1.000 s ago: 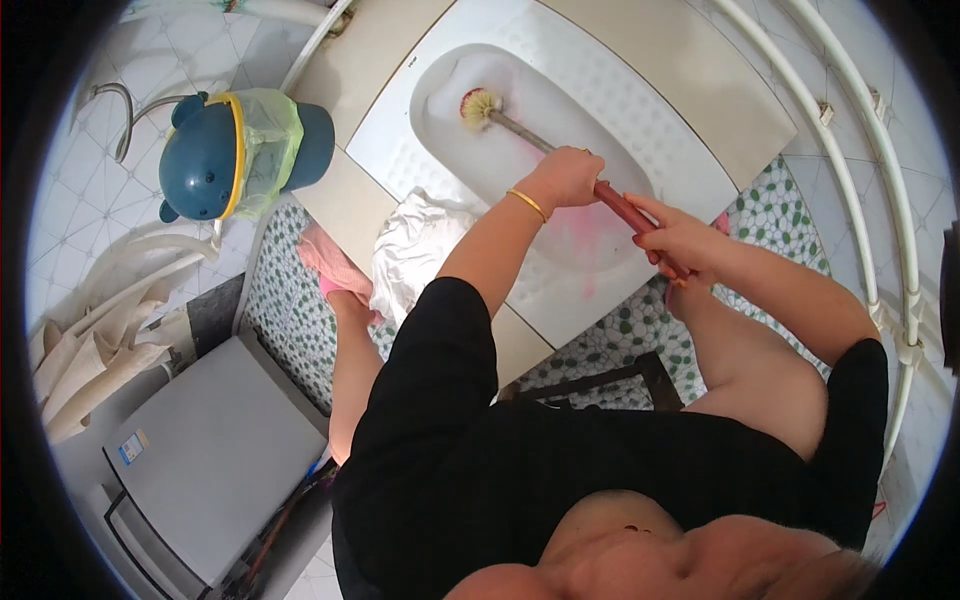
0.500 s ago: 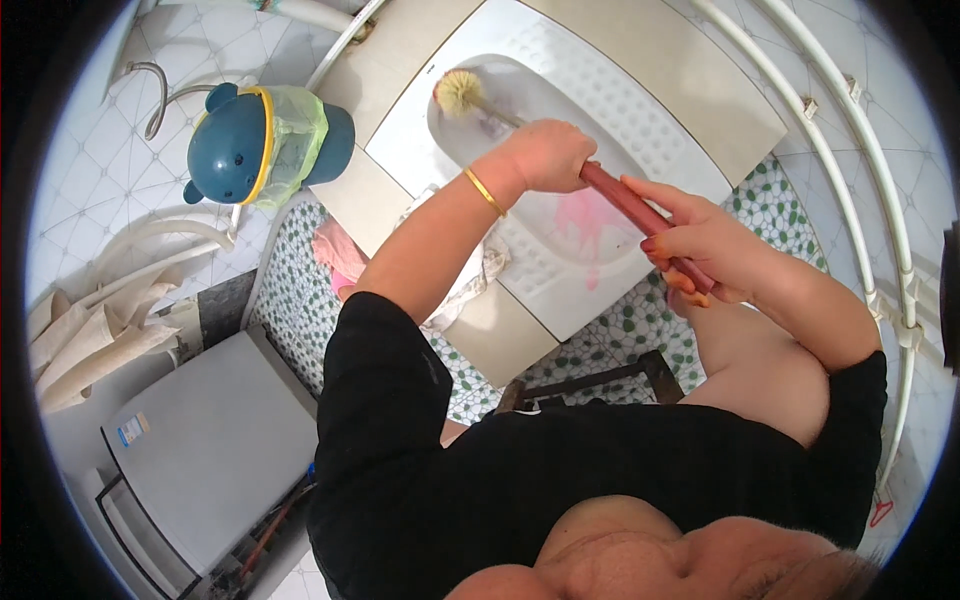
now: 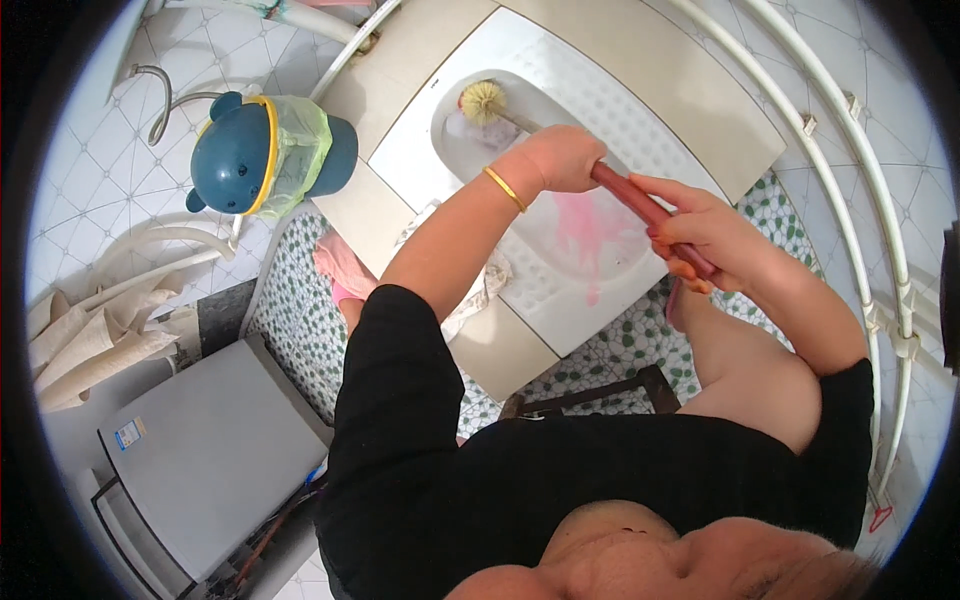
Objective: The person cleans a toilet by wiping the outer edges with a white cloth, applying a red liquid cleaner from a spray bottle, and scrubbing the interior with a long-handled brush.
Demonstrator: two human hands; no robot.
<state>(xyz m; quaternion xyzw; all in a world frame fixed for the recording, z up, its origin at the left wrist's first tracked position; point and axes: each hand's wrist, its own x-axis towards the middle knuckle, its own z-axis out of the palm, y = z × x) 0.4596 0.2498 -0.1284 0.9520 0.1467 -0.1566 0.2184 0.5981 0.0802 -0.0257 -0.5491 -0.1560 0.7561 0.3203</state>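
The brush [image 3: 632, 194] slants across the upper middle of the frame, its bristle head [image 3: 484, 103] at the upper-left end of the squat toilet [image 3: 640, 130] and its red handle running down toward the right. The left hand [image 3: 565, 158] has its grip closed round the shaft near the top of the handle; the right hand [image 3: 712, 240] curls round the handle's lower end, its grip looser, with the forefinger lying along it. That looser lower grip seems the weak point: if the handle is wet, a hard push could make it slide or twist through the fingers. A quick upward flick of the bristles could throw drops over the rim. The pink liquid [image 3: 585, 240], right of centre, could splash the forearms if the brush swept through it. The white cloth [image 3: 492, 284], beside the toilet below the left forearm, could be soiled by drips or dragged by a low elbow.
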